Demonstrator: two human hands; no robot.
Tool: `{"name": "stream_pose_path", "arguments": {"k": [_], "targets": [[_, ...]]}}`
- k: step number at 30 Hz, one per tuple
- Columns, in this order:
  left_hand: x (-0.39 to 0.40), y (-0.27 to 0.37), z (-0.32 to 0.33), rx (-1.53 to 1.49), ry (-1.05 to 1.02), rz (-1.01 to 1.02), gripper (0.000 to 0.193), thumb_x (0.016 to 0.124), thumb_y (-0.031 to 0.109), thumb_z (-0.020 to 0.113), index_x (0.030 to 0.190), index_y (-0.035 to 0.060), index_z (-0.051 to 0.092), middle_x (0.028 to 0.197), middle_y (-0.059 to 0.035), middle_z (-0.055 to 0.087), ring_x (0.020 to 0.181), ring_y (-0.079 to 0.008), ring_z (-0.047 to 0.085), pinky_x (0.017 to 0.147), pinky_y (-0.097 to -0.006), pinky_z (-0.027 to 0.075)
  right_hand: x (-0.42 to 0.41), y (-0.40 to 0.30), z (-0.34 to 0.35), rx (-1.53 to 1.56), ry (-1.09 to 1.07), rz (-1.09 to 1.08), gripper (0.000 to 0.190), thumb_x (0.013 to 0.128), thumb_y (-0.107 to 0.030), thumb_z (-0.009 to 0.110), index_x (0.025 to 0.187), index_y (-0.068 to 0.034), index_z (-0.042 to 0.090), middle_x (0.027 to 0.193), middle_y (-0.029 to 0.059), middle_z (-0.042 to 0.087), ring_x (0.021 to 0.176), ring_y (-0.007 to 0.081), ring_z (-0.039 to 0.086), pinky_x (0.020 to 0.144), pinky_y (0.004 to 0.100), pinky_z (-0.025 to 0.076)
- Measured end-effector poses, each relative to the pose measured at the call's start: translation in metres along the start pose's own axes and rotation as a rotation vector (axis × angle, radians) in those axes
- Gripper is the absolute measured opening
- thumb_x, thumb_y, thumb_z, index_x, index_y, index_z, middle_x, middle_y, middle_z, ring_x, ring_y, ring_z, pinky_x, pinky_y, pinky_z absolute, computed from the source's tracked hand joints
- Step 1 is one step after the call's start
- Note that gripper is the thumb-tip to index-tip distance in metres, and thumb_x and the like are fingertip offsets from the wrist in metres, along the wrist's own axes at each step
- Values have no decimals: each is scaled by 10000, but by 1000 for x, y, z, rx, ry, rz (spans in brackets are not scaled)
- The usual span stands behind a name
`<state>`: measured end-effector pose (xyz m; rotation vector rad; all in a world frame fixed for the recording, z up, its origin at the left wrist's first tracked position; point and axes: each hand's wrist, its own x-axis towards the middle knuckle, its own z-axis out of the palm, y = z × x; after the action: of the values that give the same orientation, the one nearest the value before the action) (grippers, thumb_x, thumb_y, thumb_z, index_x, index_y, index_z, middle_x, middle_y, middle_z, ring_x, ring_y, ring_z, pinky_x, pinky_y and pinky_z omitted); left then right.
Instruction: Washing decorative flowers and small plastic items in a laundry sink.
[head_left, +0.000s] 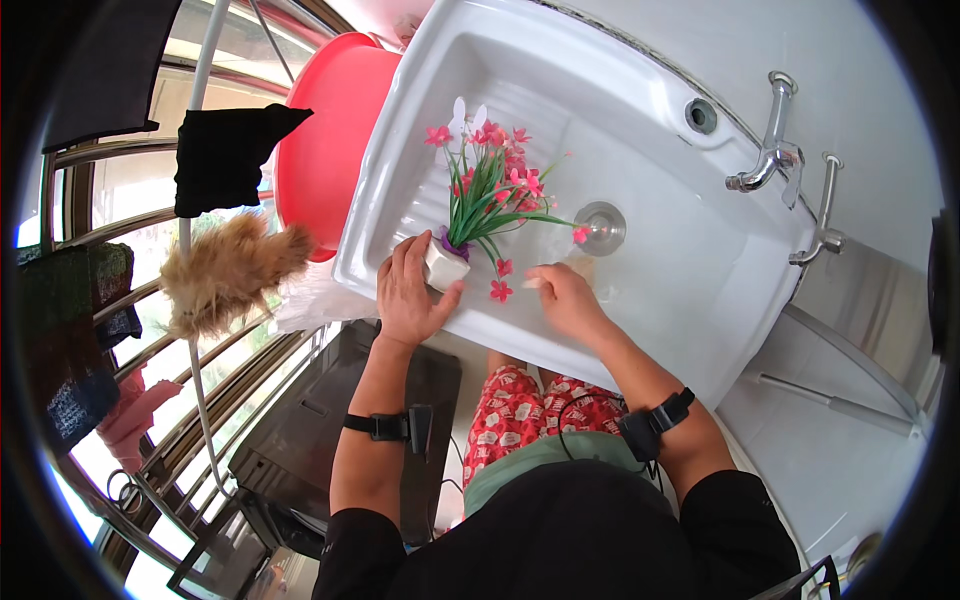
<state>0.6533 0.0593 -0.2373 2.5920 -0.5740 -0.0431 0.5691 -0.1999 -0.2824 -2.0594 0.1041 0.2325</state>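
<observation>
In the white ceramic sink (675, 202) lies an artificial plant (487, 195) with green blades and pink flowers, tilted away from me. A purple wrap circles its base above a small white square pot (446, 264). My left hand (411, 289) rests around the pot's near left side, fingers along it and thumb at its lower edge. To the right, my right hand (566, 300) is closed on a small pale object (532, 283) whose kind I cannot tell; it is close to the lower pink flowers. White rabbit-ear shapes (466, 118) stand up behind the flowers.
A metal drain (600, 229) sits mid-basin. Two chrome taps (772, 161) (825, 217) are on the right wall. A red plastic basin (330, 142) stands left of the sink. A fluffy tan duster (232, 274) and black cloth (232, 157) hang at the window bars.
</observation>
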Motion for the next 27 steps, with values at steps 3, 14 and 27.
{"name": "stream_pose_path", "arguments": {"k": [3,14,27], "targets": [[-3,-8,5,-16,13,53,886,730,379,804,1446,16,430,1205,-168,602,1125,-342,591,983,-446,431,9,-58,4,483,22,177,154,947,-92,634,1076,-30,690,947,173,676,750,369,668,695,418,539],[-8,-5,11,-129,72,15,891,715,296,799,1440,-42,408,1199,-197,615,1044,-358,632,889,-437,504,74,-119,42,-110,109,-2,152,916,-214,677,996,-105,746,870,111,642,766,339,667,660,441,538],[-7,0,3,-85,118,43,957,666,264,825,1464,-31,388,1148,-194,625,992,-340,645,843,-412,518,97,-135,22,-405,-324,-15,131,864,-151,629,938,-87,715,955,147,646,888,355,687,763,456,547]]}}
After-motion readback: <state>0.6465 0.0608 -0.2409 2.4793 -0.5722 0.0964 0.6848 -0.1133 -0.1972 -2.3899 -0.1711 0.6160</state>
